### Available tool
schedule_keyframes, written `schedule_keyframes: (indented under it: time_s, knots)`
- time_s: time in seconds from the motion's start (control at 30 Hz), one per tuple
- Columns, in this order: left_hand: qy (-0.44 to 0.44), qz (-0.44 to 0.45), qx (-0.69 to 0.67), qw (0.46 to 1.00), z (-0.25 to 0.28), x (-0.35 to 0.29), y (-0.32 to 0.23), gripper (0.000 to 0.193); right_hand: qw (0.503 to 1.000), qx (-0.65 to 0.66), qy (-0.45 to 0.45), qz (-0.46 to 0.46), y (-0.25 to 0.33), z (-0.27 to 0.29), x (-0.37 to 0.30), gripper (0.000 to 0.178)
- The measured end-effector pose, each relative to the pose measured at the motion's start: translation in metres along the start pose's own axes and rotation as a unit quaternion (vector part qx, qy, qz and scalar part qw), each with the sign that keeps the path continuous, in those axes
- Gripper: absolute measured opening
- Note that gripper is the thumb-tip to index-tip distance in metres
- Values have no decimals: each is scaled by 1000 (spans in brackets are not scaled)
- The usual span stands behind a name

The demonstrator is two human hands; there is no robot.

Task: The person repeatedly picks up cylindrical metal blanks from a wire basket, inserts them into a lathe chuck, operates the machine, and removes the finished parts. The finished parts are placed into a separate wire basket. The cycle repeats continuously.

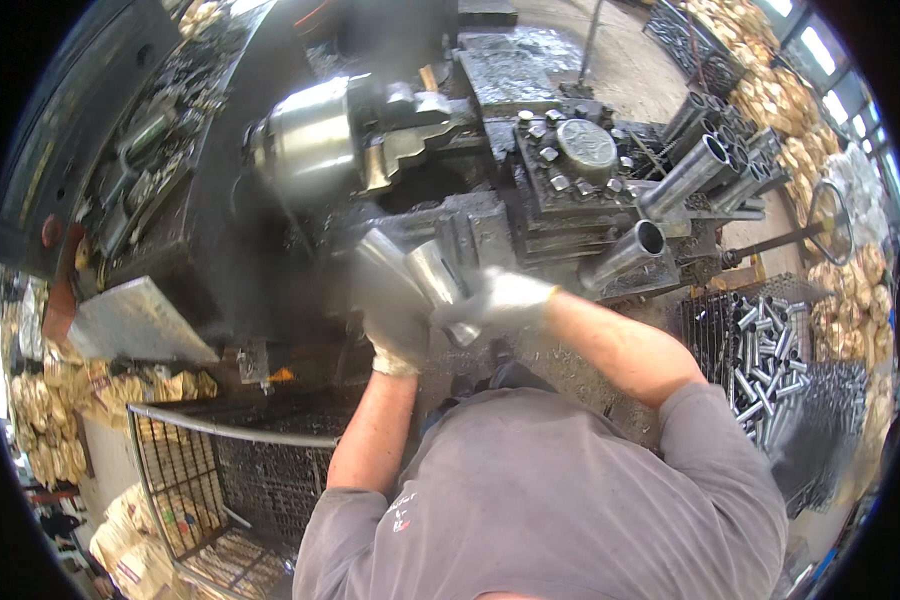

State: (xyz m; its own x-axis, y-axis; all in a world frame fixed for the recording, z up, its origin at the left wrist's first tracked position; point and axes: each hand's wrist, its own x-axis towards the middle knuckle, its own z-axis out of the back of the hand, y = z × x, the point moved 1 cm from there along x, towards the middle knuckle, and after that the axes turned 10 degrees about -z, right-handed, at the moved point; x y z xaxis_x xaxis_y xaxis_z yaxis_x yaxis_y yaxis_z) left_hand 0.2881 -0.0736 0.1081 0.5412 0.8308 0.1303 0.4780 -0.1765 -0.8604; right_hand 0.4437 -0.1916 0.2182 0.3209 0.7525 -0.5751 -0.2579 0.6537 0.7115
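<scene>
Both of my hands wear pale work gloves and are smeared by motion in front of the lathe. My left hand (398,325) is closed round a short steel tube (382,250) that points up and away from me. A second steel tube (434,268) leans beside it, slanting down to the right, with my right hand (510,299) closed at its lower part. The two tubes lie close together; whether they touch is blurred. Beyond my hands, the bright lathe chuck (315,140) with its stepped jaws holds no tube that I can make out.
Right of the chuck stands a bolted tool post (585,150). Several steel tubes (690,175) stand on the machine at the right, one nearer tube (625,255) apart. A bin of loose tubes (770,365) is at right, a wire cage (220,438) at lower left.
</scene>
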Motion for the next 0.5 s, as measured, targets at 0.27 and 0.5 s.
schedule_keyframes:
  time_s: [0.27, 0.5]
  knots:
    - [152, 177, -254, 939, -94, 42, -45, 78, 995, 63, -57, 47, 50, 53, -77, 77]
    - [68, 7, 109, 992, -73, 121, 73, 35, 764, -332, -296, 468, 139, 184, -47, 77]
